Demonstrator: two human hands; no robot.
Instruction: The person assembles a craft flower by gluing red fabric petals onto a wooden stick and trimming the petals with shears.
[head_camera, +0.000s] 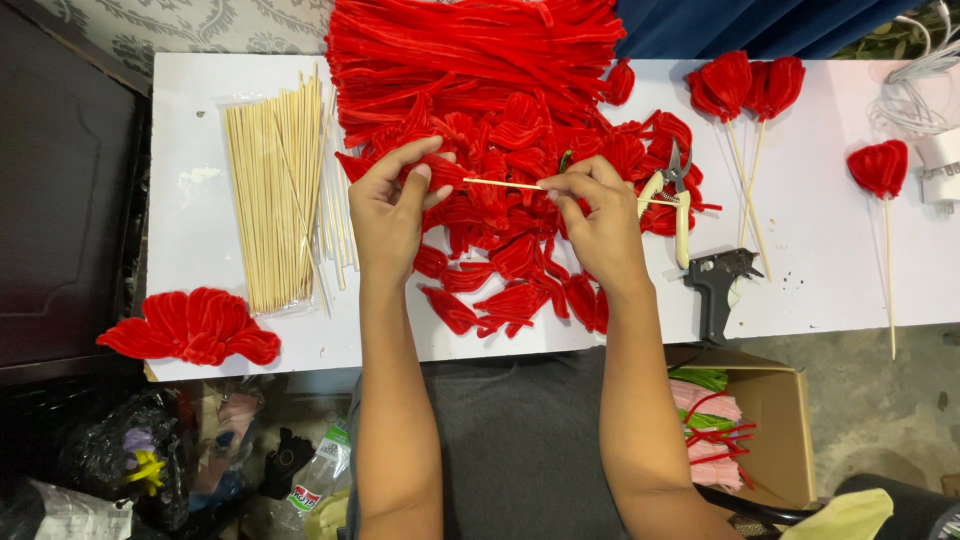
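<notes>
My left hand (388, 205) pinches a red pipe-cleaner petal (442, 172) at one end of a thin wooden skewer (503, 184). My right hand (598, 220) grips the other part of the same skewer, which lies level between both hands. Beneath them spreads a heap of red folded petals (505, 270) on the white table (810, 260). Farther back lies a thick bundle of straight red pipe cleaners (470, 45).
A clear bag of wooden skewers (272, 190) lies at the left, with a red petal cluster (190, 328) at the table's edge. Small pliers (672, 195) and a black glue gun (720, 282) lie right of my hands. Finished red flowers on sticks (745, 85) stand farther right. A cardboard box (775, 420) sits below.
</notes>
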